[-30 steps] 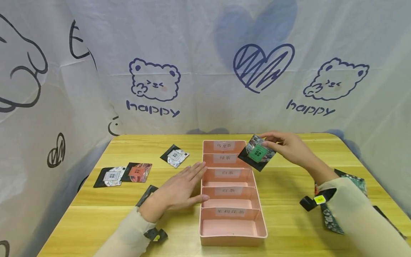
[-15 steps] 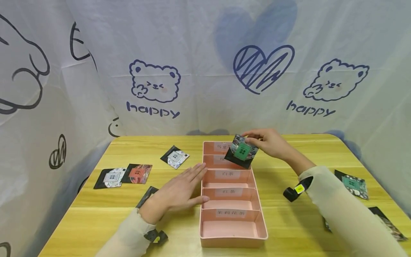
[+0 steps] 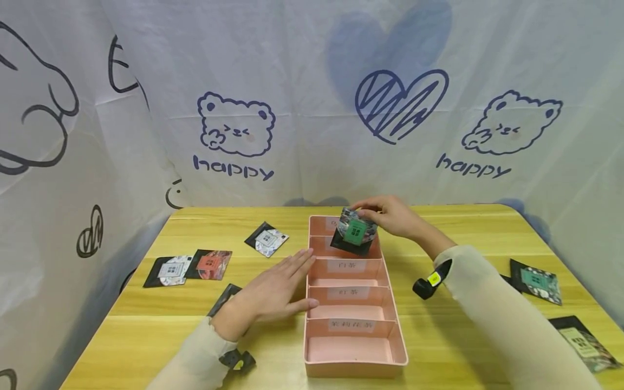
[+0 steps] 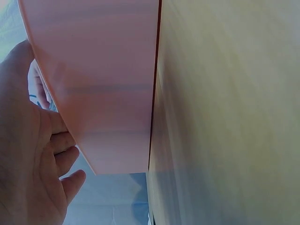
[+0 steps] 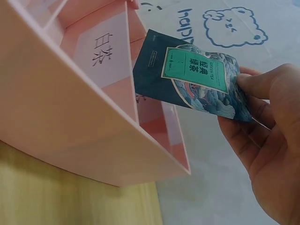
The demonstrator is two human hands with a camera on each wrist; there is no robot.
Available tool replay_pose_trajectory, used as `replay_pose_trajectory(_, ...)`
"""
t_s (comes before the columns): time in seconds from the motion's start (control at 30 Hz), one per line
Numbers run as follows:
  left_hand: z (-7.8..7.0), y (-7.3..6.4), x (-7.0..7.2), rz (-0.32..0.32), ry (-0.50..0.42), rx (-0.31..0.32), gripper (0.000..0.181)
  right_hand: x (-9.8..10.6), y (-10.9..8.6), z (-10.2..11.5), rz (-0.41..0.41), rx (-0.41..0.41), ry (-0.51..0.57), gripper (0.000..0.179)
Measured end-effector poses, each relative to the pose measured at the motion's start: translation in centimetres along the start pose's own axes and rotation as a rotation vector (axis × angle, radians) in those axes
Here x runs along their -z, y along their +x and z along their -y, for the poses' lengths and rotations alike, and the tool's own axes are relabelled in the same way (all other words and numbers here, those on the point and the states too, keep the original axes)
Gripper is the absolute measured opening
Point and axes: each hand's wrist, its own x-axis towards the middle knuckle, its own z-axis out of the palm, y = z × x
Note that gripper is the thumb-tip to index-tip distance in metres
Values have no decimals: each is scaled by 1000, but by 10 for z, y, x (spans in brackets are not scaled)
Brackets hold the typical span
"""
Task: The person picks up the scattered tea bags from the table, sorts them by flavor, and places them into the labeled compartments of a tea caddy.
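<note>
My right hand pinches a green tea bag sachet by its upper edge between thumb and fingers. In the right wrist view the green tea bag sachet reads "GREEN TEA" and tilts over the far compartments. Below it stands a long pink divided box with paper labels on its compartment walls. My left hand rests against the box's left rim, its fingers extended. The left wrist view shows this hand touching the rim beside the pink side wall.
Left of the box lie a white-labelled sachet, another white-labelled sachet and a red-labelled sachet. One dark sachet is partly under my left wrist. At right are a green-labelled sachet and a pale-labelled sachet.
My right hand has carried the green tea bag sachet leftward, from the box's right edge to over its second compartment from the back. My left hand stays at the rim.
</note>
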Motion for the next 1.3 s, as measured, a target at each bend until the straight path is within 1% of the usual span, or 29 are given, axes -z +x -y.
replay_pose_trajectory(0.3, 0, 0, 0, -14, -5, -8, 91, -15, 7, -2, 63, 26, 28, 26)
replay_pose_trajectory(0.4, 0, 0, 0, -17, -5, -8, 90, -20, 8, -4, 81, 35, 19, 26)
replay_pose_trajectory(0.47, 0, 0, 0, -16, -6, -6, 90, -24, 9, -5, 92, 35, 2, 25)
replay_pose_trajectory(0.6, 0, 0, -1, -20, -11, -9, 90, -29, 9, -5, 120, 62, -37, 25)
replay_pose_trajectory(0.8, 1, 0, -4, -37, -11, -18, 90, -36, 8, -5, 152, 132, -87, 26)
replay_pose_trajectory(0.93, 0, -1, -4, -32, -15, -10, 90, -39, 8, -3, 173, 180, -134, 26)
replay_pose_trajectory(1.03, 0, -1, -3, -22, -16, 1, 89, -41, 7, -2, 186, 193, -176, 25)
replay_pose_trajectory(1.13, -1, 0, -2, -15, -14, 8, 90, -42, 7, 0, 218, 190, -207, 24)
replay_pose_trajectory(1.3, -1, -1, -1, -10, -13, 12, 90, -44, 9, 2, 247, 223, -243, 24)
